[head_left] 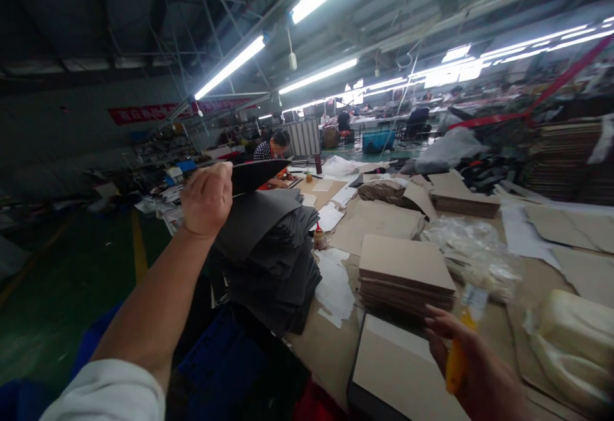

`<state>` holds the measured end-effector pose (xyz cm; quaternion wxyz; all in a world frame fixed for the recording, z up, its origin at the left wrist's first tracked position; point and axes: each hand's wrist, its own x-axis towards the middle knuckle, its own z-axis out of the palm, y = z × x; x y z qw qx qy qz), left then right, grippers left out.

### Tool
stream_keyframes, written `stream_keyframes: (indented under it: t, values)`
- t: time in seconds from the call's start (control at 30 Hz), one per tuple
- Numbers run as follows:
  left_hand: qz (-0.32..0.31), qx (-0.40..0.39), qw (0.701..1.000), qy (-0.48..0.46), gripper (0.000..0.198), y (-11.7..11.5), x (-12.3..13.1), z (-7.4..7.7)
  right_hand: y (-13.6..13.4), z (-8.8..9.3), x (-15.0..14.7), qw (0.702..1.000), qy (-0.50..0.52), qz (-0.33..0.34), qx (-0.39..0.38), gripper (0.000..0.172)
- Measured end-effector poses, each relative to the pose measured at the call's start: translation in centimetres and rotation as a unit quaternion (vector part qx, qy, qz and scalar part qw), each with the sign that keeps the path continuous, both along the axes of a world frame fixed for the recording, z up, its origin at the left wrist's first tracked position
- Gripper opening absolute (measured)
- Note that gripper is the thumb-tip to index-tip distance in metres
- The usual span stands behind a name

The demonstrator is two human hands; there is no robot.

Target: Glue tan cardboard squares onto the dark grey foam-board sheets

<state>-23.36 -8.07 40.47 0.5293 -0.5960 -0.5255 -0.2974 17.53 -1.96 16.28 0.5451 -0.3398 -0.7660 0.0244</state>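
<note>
My left hand (208, 198) is closed on the edge of a dark sheet (256, 176), raised over a tall, uneven stack of dark grey sheets (273, 261). In my right hand (480, 363) is a paintbrush with a yellow handle (456, 366), its pale bristles pointing away from me; the hand is slightly blurred. Beneath and left of that hand lies a beige board (398, 363) with a dark piece along its edge. Just beyond it sits a neat stack of beige boards (405, 261).
A small glue bottle with a red tip (320, 237) stands beside the dark stack. Crumpled clear plastic (470, 242) and a whitish container (575, 331) are on the right. Across the table a co-worker (273, 152) leans over. A blue crate (225, 357) is below the table's left edge.
</note>
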Motion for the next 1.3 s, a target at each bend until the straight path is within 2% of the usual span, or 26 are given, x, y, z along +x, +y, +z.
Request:
stream_keyframes:
  t: [0.07, 0.1, 0.17, 0.23, 0.27, 0.3, 0.37, 0.43, 0.5, 0.57, 0.63, 0.67, 0.73, 0.8, 0.87, 0.97, 1.07, 1.17, 1.23, 1.3]
  values:
    - [-0.038, -0.017, 0.999, 0.032, 0.031, 1.1, 3.2, -0.4, -0.1, 1.3, -1.8, 0.995, 0.038, 0.059, -0.064, 0.025]
    - [-0.066, -0.052, 0.994, 0.075, 0.031, 1.4, 5.5, -1.4, -0.2, 1.9, -2.6, 0.987, 0.084, 0.088, -0.109, 0.025]
    - [-0.162, -0.134, 0.956, 0.202, 0.029, 1.4, 10.6, -5.3, -0.4, 2.8, -3.9, 0.949, 0.202, 0.123, -0.207, 0.023]
    - [-0.282, -0.178, 0.901, 0.276, 0.027, 1.1, 15.5, -10.5, -0.5, 2.7, -4.7, 0.906, 0.285, 0.131, -0.285, 0.025]
    - [-0.332, -0.190, 0.879, 0.285, 0.026, 0.9, 17.6, -13.2, -0.4, 2.2, -4.7, 0.894, 0.301, 0.121, -0.309, 0.026]
    - [-0.372, -0.199, 0.862, 0.279, 0.025, 0.7, 19.5, -15.9, -0.3, 1.4, -4.6, 0.893, 0.300, 0.101, -0.321, 0.028]
    - [-0.428, -0.218, 0.843, 0.243, 0.024, 0.5, 22.3, -20.6, -0.1, -0.8, -3.9, 0.909, 0.265, 0.045, -0.318, 0.032]
    - [-0.455, -0.252, 0.832, 0.192, 0.023, 0.4, 24.3, -24.5, -0.1, -3.5, -2.5, 0.930, 0.216, -0.005, -0.298, 0.034]
    - [-0.468, -0.296, 0.822, 0.133, 0.023, -0.1, 25.5, -27.5, -0.6, -6.0, -0.6, 0.944, 0.166, -0.021, -0.283, 0.031]
    - [-0.475, -0.335, 0.811, 0.061, 0.026, -0.8, 25.6, -30.0, -1.5, -8.2, 1.5, 0.954, 0.108, -0.005, -0.279, 0.026]
    - [-0.439, -0.358, 0.823, -0.045, 0.034, -1.6, 24.6, -32.2, -2.6, -10.1, 3.5, 0.955, 0.042, 0.022, -0.292, 0.023]
    - [-0.392, -0.365, 0.837, -0.115, 0.039, -1.8, 23.8, -33.2, -3.1, -10.9, 4.5, 0.952, 0.012, 0.034, -0.303, 0.022]
    - [-0.268, -0.384, 0.846, -0.255, 0.046, -1.9, 21.9, -34.9, -3.9, -12.6, 6.0, 0.944, -0.040, 0.045, -0.324, 0.021]
    - [-0.185, -0.419, 0.821, -0.340, 0.049, -1.6, 20.4, -36.4, -4.3, -14.0, 6.8, 0.940, -0.078, 0.035, -0.330, 0.022]
    - [-0.177, -0.464, 0.794, -0.350, 0.050, -1.2, 19.7, -37.3, -4.1, -14.9, 7.0, 0.941, -0.104, 0.011, -0.321, 0.022]
    - [-0.226, -0.529, 0.772, -0.269, 0.053, -1.2, 20.0, -38.1, -3.4, -15.2, 6.6, 0.942, -0.144, -0.024, -0.302, 0.025]
    - [-0.263, -0.604, 0.740, -0.140, 0.062, -1.6, 20.8, -38.4, -2.9, -14.2, 6.9, 0.927, -0.206, -0.076, -0.304, 0.030]
    - [-0.252, -0.642, 0.721, -0.069, 0.066, -1.7, 21.2, -38.5, -2.7, -12.2, 8.1, 0.914, -0.218, -0.149, -0.309, 0.038]
    - [-0.252, -0.650, 0.715, -0.057, 0.067, -1.4, 21.1, -38.4, -2.5, -10.4, 9.1, 0.921, -0.155, -0.180, -0.310, 0.042]
    - [-0.258, -0.655, 0.707, -0.062, 0.067, -0.8, 21.0, -38.3, -1.9, -8.4, 9.6, 0.930, -0.040, -0.178, -0.320, 0.044]
